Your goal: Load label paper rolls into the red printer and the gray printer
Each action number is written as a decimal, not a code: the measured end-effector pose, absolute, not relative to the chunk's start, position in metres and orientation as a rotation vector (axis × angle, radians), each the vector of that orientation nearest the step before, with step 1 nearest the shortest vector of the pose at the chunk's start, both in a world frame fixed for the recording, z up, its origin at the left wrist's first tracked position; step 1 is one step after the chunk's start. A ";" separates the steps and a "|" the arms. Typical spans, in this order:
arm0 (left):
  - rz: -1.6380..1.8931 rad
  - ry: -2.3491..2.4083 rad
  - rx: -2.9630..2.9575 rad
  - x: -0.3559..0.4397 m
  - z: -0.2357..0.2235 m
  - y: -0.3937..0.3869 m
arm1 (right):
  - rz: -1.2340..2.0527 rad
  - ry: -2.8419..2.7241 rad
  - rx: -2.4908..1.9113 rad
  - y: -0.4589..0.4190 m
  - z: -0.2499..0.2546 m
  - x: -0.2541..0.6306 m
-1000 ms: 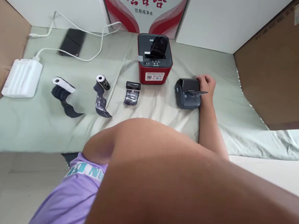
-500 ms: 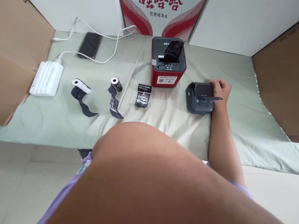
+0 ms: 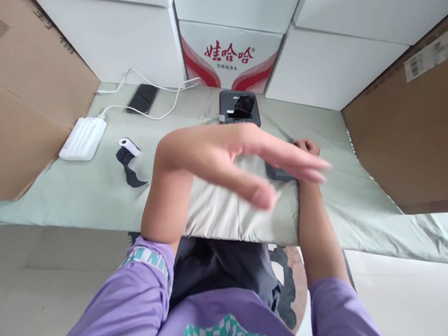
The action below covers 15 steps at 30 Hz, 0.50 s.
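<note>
My left hand (image 3: pixel 218 145) is raised in front of the camera, above the table's middle. Its fingers are stretched to the right with the thumb apart, smeared by motion, and nothing is in it. My right hand (image 3: pixel 308 146) rests on the table with curled fingers, at the right side of a small dark printer (image 3: pixel 281 174); whatever those fingers grip is hidden. The left hand covers most of that printer. Behind stands a boxy red and black printer (image 3: pixel 230 104) with a black strip (image 3: pixel 244 106) coming out of its top; its front is covered too.
A label roll (image 3: pixel 131 148) with a dark unrolled tail lies left of my left forearm. Farther left are a white power bank (image 3: pixel 84 138), its white cable (image 3: pixel 166 114) and a black phone (image 3: pixel 142 99). Cardboard boxes (image 3: pixel 27 112) flank both sides; white boxes (image 3: pixel 101 40) line the back.
My left arm, which filled the foreground close to the camera, has swung down and forward, so its hand now shows. The view has tilted up. My right hand stays beside the dark printer.
</note>
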<state>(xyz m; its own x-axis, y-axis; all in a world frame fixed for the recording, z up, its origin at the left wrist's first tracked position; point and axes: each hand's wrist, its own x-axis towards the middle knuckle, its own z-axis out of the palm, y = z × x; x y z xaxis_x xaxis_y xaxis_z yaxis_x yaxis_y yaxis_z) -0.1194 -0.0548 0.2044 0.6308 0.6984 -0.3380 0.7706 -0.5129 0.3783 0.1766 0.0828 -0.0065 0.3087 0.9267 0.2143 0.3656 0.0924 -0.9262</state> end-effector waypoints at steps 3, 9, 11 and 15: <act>0.245 1.170 2.335 -0.118 0.197 -0.032 | 0.651 -1.249 -1.454 0.085 -0.010 0.174; -0.224 1.536 2.261 -0.077 0.127 0.012 | 0.672 -1.261 -1.436 0.093 -0.018 0.172; -0.354 1.473 2.271 -0.061 0.116 0.011 | 0.674 -1.267 -1.428 0.093 -0.019 0.172; -0.470 1.329 2.248 -0.039 0.112 0.001 | 0.658 -1.288 -1.421 0.092 -0.020 0.173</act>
